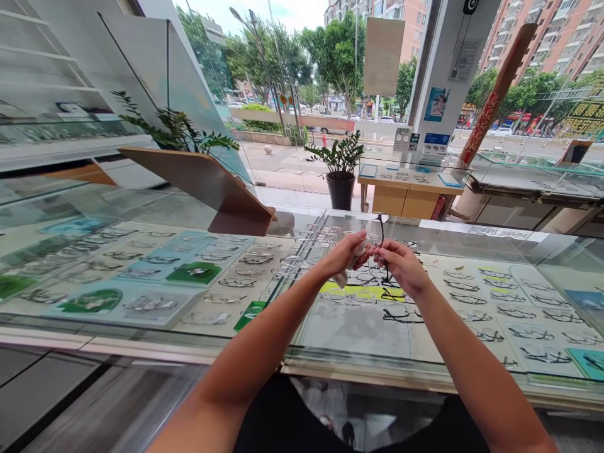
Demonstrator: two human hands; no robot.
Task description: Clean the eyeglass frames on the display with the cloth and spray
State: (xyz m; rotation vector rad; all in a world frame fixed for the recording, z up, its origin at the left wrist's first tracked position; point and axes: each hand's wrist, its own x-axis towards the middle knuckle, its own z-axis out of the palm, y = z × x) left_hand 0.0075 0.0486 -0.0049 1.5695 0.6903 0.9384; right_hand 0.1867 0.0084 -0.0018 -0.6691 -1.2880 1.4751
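Head: 2 hands (348, 253) (403, 267) together (arms (278, 314) (472, 343) outstretched).

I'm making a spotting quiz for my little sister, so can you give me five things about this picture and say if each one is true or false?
1. The left hand holds a crumpled white cloth or tissue. True.
2. The right hand lies flat on the counter. False: the right hand has its fingers on thin black-framed eyeglasses.
3. The long glass-topped counter displays many other pairs of eyeglasses. True.
4. The leafy plant straight ahead grows in a yellow pot. False: the leafy green plant is in a round black pot.
5. The flat brown wood-coloured board is left of both hands. True.
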